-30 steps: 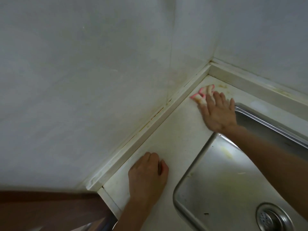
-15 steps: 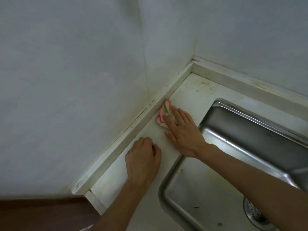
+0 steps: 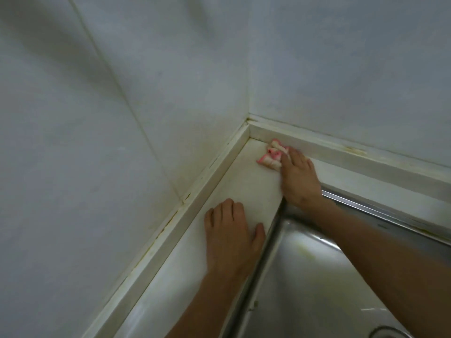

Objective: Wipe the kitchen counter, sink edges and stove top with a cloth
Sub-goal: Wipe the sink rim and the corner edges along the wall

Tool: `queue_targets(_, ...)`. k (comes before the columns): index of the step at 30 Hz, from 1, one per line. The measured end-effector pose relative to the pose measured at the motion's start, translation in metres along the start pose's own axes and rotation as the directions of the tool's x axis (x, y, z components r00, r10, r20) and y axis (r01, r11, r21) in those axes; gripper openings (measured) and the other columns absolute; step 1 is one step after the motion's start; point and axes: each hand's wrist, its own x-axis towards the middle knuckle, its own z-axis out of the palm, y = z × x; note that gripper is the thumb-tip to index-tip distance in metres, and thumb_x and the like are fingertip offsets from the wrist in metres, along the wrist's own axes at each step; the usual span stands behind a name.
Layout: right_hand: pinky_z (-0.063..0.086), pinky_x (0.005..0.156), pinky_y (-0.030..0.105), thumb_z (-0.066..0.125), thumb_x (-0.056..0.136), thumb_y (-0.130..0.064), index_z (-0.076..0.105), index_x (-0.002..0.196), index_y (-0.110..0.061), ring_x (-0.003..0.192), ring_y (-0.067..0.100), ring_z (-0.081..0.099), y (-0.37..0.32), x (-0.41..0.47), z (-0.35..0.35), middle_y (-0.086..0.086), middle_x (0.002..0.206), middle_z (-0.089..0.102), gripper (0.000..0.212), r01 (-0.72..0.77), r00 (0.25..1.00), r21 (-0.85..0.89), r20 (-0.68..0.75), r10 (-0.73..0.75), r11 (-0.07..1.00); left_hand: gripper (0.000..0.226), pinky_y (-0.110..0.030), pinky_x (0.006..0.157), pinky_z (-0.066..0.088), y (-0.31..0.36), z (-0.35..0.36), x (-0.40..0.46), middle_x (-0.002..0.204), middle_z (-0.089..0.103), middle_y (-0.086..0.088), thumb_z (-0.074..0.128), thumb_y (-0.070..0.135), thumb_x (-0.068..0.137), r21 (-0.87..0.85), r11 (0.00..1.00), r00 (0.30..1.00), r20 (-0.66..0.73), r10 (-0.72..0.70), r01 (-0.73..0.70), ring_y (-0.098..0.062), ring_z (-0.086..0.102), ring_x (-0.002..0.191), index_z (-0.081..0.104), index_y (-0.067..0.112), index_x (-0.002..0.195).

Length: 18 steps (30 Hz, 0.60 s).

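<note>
The right hand [image 3: 299,178] lies palm down on the pale, off-white worktop [image 3: 246,181], its fingers stretched forward and pressing flat on a crumpled white cloth with pink edging [image 3: 272,157]. The cloth sits on the worktop close to the inner corner, just beside the raised white upstand [image 3: 341,154] that runs along the back wall. The left hand [image 3: 231,236] rests nearer the camera on the same strip of worktop, knuckles up, fingers bent under at the tips, thumb out to the side, holding nothing. Both forearms reach in from the lower right. The rim of the stainless steel sink [image 3: 314,284] borders the worktop beside both hands. Pale tiled walls [image 3: 146,93] meet above the corner.
</note>
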Motion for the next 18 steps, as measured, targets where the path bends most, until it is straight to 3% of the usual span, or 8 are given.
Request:
queue_targets(4, 0.019, 0.119, 0.045, 0.044, 0.078, -0.007, 0.039, 0.147, -0.007, 0.145, 0.035, 0.024, -0.011, 0.004, 0.002, 0.017, 0.157, 0.029, 0.068, 0.003, 0.999, 0.110, -0.048, 0.002, 0.994, 0.057, -0.048, 0.112, 0.035, 0.002, 0.001, 0.003, 0.124, 0.055, -0.005, 0.045, 0.062, 0.083, 0.043, 0.999, 1.000, -0.001, -0.001, 0.001, -0.025, 0.050, 0.117, 0.052, 0.018, 0.119)
queue_targets(7, 0.014, 0.120, 0.042, 0.047, 0.080, 0.006, 0.026, 0.154, -0.024, 0.148, 0.027, 0.015, -0.033, -0.007, 0.003, 0.002, 0.164, 0.012, 0.083, 0.119, 0.993, 0.153, -0.024, -0.117, 0.981, 0.065, -0.049, 0.111, 0.037, 0.004, 0.004, 0.006, 0.131, 0.057, -0.008, 0.045, 0.067, 0.081, 0.044, 0.999, 1.000, 0.009, -0.012, 0.012, -0.027, 0.053, 0.122, 0.054, 0.016, 0.122)
queue_targets(9, 0.024, 0.116, 0.047, 0.051, 0.080, 0.006, 0.022, 0.155, -0.029, 0.147, 0.028, 0.018, -0.039, -0.004, 0.006, 0.001, 0.164, 0.013, 0.088, 0.148, 0.986, 0.166, 0.047, -0.158, 0.975, 0.073, -0.051, 0.114, 0.034, 0.004, 0.005, 0.008, 0.137, 0.056, -0.009, 0.041, 0.072, 0.081, 0.055, 0.998, 0.999, 0.027, -0.040, 0.038, -0.028, 0.052, 0.127, 0.054, 0.017, 0.128)
queue_targets(11, 0.035, 0.110, 0.054, 0.056, 0.084, -0.004, 0.032, 0.149, -0.032, 0.145, 0.030, 0.022, -0.041, 0.000, 0.010, 0.001, 0.161, 0.019, 0.075, 0.235, 0.958, 0.178, 0.124, -0.258, 0.956, 0.079, -0.051, 0.118, 0.024, 0.006, 0.003, 0.008, 0.143, 0.051, -0.009, 0.036, 0.075, 0.082, 0.065, 0.997, 0.997, 0.057, -0.056, 0.052, -0.027, 0.046, 0.135, 0.050, 0.017, 0.134)
queue_targets(13, 0.030, 0.111, 0.057, 0.055, 0.087, -0.009, 0.039, 0.146, -0.031, 0.148, 0.031, 0.017, -0.046, 0.002, 0.014, 0.001, 0.162, 0.017, 0.065, 0.306, 0.912, 0.195, 0.221, -0.346, 0.932, 0.083, -0.052, 0.122, 0.015, 0.007, -0.001, 0.008, 0.150, 0.044, -0.007, 0.030, 0.076, 0.083, 0.055, 0.997, 0.994, 0.096, -0.053, 0.048, -0.026, 0.036, 0.142, 0.044, 0.018, 0.141)
queue_targets(15, 0.024, 0.115, 0.057, 0.050, 0.089, -0.008, 0.034, 0.149, -0.029, 0.150, 0.029, 0.009, -0.051, 0.001, 0.012, 0.001, 0.164, 0.009, 0.066, 0.336, 0.886, 0.155, 0.281, -0.368, 0.929, 0.086, -0.050, 0.123, 0.006, 0.008, -0.005, 0.008, 0.156, 0.034, -0.005, 0.025, 0.077, 0.082, 0.051, 0.998, 0.989, 0.140, -0.055, 0.048, -0.023, 0.025, 0.147, 0.037, 0.020, 0.146)
queue_targets(18, 0.012, 0.122, 0.044, 0.045, 0.090, -0.005, 0.022, 0.154, -0.021, 0.151, 0.028, 0.007, -0.047, 0.019, 0.000, 0.005, 0.165, 0.002, 0.070, 0.362, 0.906, 0.032, 0.222, -0.360, 0.932, 0.087, -0.046, 0.124, -0.005, 0.008, -0.010, 0.007, 0.163, 0.019, -0.001, 0.021, 0.078, 0.082, 0.052, 0.997, 0.982, 0.180, -0.065, 0.057, -0.018, 0.009, 0.151, 0.026, 0.024, 0.150)
